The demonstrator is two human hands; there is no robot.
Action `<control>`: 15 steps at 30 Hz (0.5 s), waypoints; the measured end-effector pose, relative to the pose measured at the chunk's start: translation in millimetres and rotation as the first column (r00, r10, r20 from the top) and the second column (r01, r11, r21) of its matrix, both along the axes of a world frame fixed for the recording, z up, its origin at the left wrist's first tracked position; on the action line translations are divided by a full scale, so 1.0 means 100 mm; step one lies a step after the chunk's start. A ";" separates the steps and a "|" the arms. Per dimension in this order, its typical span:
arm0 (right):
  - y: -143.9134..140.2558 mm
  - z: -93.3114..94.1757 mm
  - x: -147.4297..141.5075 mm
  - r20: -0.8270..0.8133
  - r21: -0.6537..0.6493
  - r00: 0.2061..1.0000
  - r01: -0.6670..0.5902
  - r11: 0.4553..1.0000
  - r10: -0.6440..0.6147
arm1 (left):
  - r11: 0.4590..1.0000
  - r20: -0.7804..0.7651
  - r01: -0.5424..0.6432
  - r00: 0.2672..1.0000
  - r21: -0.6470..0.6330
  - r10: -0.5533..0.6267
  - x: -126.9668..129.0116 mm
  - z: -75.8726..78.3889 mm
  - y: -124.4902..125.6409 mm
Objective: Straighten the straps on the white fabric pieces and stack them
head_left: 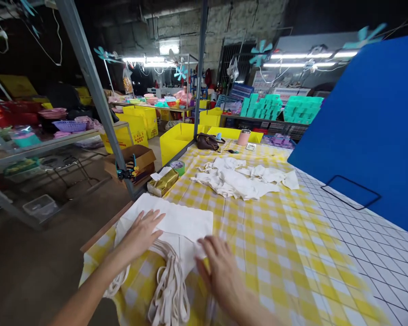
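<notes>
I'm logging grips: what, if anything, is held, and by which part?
The right hand, blurred, seems to pinch the white cloth by its right edge; the left hand rests on it.

Table covering: one yellow-and-white checked cloth (258, 235). Along its far-left edge: one gold tissue pack (166, 183), a white sheet on top; one green tape roll (177, 168), just behind it. Farther back on the cloth: one dark brown handbag (206, 141); one pink tumbler (244, 137), standing upright. Right: one large blue panel (360, 117), which leans at a slant. Left: one open cardboard box (143, 159); one lilac basket (70, 126), which sits on a rack. Background: teal blocks (261, 107), stacked; one teal fan (260, 53); lit tube lamps (301, 56).
</notes>
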State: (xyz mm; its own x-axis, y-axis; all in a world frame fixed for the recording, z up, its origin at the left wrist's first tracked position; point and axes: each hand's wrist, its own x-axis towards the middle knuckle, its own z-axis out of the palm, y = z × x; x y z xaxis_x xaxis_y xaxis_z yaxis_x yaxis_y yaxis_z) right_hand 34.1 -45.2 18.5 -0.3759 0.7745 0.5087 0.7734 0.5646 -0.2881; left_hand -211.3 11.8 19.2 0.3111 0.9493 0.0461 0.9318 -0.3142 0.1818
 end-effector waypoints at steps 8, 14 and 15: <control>1.81 0.05 1.01 0.054 0.030 0.941 0.332 0.943 -0.333 | 0.975 0.074 0.224 0.972 0.008 -0.224 0.60 -0.09 -0.23; 2.13 0.03 1.13 0.019 -0.080 0.952 0.306 0.949 -0.306 | 0.951 0.145 0.308 0.940 0.027 -0.309 0.86 -0.04 -0.29; 2.11 0.04 1.12 0.004 -0.098 0.953 0.301 0.948 -0.303 | 0.950 0.168 0.312 0.936 0.013 -0.310 0.89 -0.03 -0.29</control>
